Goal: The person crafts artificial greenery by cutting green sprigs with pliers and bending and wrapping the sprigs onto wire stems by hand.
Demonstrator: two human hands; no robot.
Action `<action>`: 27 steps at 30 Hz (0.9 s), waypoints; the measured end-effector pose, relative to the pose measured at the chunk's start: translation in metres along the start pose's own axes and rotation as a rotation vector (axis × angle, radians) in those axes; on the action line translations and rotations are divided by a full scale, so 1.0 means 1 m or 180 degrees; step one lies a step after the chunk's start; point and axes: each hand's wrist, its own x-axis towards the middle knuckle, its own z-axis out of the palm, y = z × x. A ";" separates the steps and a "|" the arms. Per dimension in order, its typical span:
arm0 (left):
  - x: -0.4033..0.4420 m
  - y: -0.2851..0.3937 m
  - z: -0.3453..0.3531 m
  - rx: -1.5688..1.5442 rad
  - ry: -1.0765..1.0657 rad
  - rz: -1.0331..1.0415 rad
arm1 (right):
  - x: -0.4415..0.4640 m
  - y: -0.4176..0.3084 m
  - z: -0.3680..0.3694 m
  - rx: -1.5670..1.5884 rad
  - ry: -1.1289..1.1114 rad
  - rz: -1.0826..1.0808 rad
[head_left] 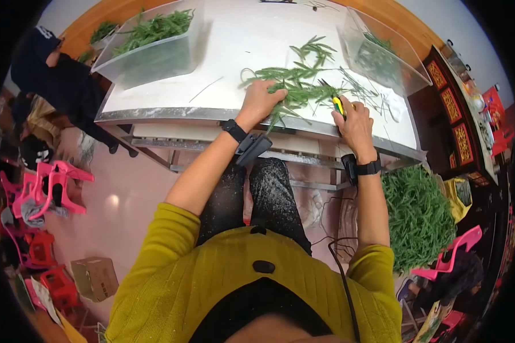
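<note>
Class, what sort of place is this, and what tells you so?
Probably a small craft workshop. Green sprigs lie on the worktable, beside clear plastic bins of more greenery, and a big green heap sits beside the table.

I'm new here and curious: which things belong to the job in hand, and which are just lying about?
In the job:
- left hand on green sprigs
- right hand with yellow cutters
- table
- two clear tubs of greenery
- probably, floor heap

Apparently just about:
- cardboard box
- pink stools
</note>
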 end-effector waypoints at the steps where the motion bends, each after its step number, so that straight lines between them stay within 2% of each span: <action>1: 0.002 -0.004 0.000 -0.0099 -0.0038 -0.0040 | 0.002 -0.002 -0.002 -0.0104 -0.0079 0.0031; 3: 0.001 -0.009 0.004 -0.0353 -0.0025 -0.0169 | 0.006 0.001 0.007 -0.0048 -0.0085 -0.0009; 6: 0.007 -0.026 0.011 -0.0302 0.0155 -0.0085 | 0.030 0.026 0.011 0.0249 -0.0454 0.0032; 7: 0.006 -0.020 0.007 -0.0336 -0.0001 -0.0349 | 0.040 0.033 0.004 0.0062 -0.0600 -0.0214; 10: 0.006 -0.022 0.007 -0.0152 0.0180 0.0235 | 0.033 0.013 -0.038 -0.0884 -0.0471 -0.0518; 11: 0.006 -0.024 0.007 -0.0084 0.0180 0.0279 | 0.031 0.021 -0.037 -0.0967 -0.0782 -0.0554; 15: 0.009 -0.031 0.009 -0.0201 0.0156 0.0339 | 0.006 0.027 -0.044 -0.0842 -0.1567 -0.0187; 19: 0.006 -0.031 0.013 -0.0764 0.0445 0.0116 | -0.008 0.013 -0.054 -0.0666 -0.1675 -0.0012; 22: 0.002 -0.023 0.009 -0.0932 0.0413 -0.0047 | -0.010 -0.003 -0.056 -0.0277 -0.1751 0.0071; 25: 0.003 -0.029 0.011 -0.0601 0.0433 0.0176 | 0.001 0.002 -0.041 0.0061 -0.1741 0.0239; 27: 0.004 -0.030 0.011 -0.0783 0.0277 0.0039 | 0.000 0.014 -0.033 0.0232 -0.1685 0.0204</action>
